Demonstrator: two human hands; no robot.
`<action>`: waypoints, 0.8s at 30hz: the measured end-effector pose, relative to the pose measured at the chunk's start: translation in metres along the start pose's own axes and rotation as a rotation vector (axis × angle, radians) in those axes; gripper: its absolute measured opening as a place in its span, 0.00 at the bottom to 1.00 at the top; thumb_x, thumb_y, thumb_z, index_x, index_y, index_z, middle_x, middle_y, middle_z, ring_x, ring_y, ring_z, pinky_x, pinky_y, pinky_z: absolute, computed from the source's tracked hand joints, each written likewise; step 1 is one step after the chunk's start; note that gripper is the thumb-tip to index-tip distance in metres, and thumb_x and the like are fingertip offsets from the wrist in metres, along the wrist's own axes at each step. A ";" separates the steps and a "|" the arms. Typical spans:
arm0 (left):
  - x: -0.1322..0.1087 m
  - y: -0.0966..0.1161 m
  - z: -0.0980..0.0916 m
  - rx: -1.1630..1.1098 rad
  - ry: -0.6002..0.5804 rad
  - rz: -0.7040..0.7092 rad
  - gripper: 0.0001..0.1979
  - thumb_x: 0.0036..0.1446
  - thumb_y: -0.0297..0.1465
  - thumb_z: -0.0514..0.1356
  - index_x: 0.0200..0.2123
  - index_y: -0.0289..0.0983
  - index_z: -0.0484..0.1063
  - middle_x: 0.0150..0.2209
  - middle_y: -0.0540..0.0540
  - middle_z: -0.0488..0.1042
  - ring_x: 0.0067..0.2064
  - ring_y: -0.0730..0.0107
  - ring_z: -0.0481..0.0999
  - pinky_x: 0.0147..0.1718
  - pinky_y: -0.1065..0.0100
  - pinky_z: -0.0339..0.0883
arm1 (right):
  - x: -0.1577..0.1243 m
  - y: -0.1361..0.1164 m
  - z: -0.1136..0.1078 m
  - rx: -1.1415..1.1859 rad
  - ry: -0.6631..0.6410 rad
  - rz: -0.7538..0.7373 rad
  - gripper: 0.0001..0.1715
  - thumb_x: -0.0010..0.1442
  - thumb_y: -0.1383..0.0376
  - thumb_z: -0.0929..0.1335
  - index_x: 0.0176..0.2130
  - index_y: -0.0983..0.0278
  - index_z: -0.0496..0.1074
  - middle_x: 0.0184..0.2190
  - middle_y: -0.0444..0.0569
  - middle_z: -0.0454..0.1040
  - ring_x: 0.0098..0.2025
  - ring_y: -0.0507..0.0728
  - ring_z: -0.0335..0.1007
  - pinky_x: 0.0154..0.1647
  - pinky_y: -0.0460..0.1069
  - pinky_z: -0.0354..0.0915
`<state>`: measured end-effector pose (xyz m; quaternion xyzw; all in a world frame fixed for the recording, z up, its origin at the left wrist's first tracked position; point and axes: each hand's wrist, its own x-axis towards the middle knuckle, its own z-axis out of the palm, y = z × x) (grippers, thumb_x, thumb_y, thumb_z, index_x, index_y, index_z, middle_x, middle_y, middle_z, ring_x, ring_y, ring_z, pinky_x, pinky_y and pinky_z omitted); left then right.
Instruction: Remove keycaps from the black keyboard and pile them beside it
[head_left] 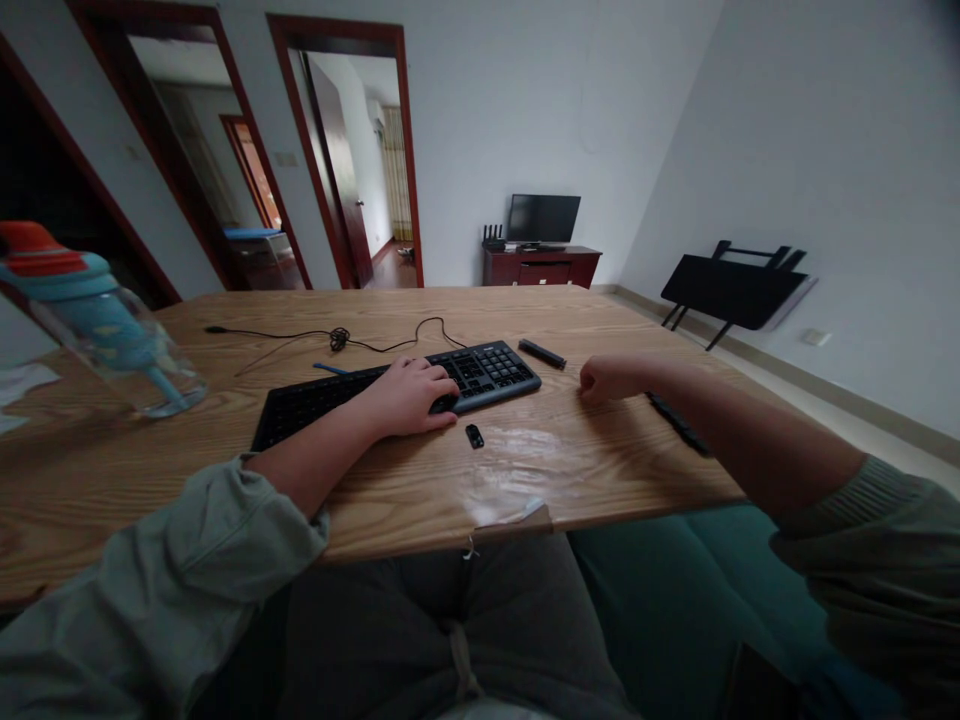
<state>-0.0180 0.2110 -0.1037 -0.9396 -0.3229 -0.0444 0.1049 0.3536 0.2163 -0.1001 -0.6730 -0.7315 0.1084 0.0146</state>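
A black keyboard (pixel 491 372) lies at a slant across the middle of the wooden table. My left hand (pixel 416 395) rests on it, fingers laid over the keys and thumb apart along the near edge; part of the keyboard is hidden beneath it. Right of the keyboard, my right hand (pixel 596 380) is curled closed on the tabletop, and whatever its fingers may hold is out of sight. Between the hands, nearer to me, sits a small black piece (pixel 475 436). A slim black bar (pixel 542 353) lies just beyond the keyboard's right end.
A thin black cable (pixel 339 339) with a knot runs behind the keyboard, near a blue stick-like tool (pixel 330 369). A clear bottle with an orange lid (pixel 112 330) stands at the left. Another dark long object (pixel 675 422) is partly covered by my right forearm.
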 end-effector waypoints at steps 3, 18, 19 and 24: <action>0.000 0.002 -0.002 -0.001 -0.017 0.009 0.20 0.61 0.45 0.61 0.51 0.42 0.77 0.50 0.41 0.78 0.49 0.52 0.76 0.49 0.56 0.62 | -0.008 -0.014 -0.009 -0.043 -0.195 -0.048 0.02 0.52 0.67 0.74 0.29 0.60 0.81 0.33 0.51 0.81 0.37 0.62 0.76 0.41 0.54 0.69; -0.026 0.014 -0.010 0.216 -0.048 0.041 0.11 0.61 0.28 0.58 0.46 0.37 0.76 0.42 0.40 0.78 0.38 0.58 0.78 0.39 0.60 0.66 | 0.014 -0.090 0.016 0.119 -0.031 -0.065 0.17 0.62 0.62 0.65 0.40 0.66 0.81 0.38 0.57 0.81 0.37 0.59 0.75 0.39 0.51 0.65; -0.031 0.014 -0.010 0.211 -0.059 0.038 0.11 0.61 0.27 0.58 0.46 0.38 0.75 0.41 0.40 0.78 0.38 0.59 0.78 0.38 0.60 0.66 | 0.009 -0.093 0.017 0.106 -0.024 -0.067 0.17 0.62 0.61 0.65 0.39 0.66 0.81 0.37 0.57 0.80 0.36 0.59 0.74 0.37 0.51 0.65; -0.054 0.019 -0.030 0.126 -0.097 0.023 0.08 0.61 0.24 0.57 0.41 0.39 0.75 0.40 0.42 0.77 0.38 0.60 0.77 0.40 0.60 0.67 | -0.028 -0.092 0.015 0.130 -0.080 -0.191 0.20 0.62 0.57 0.65 0.45 0.62 0.81 0.39 0.53 0.81 0.35 0.58 0.74 0.36 0.50 0.65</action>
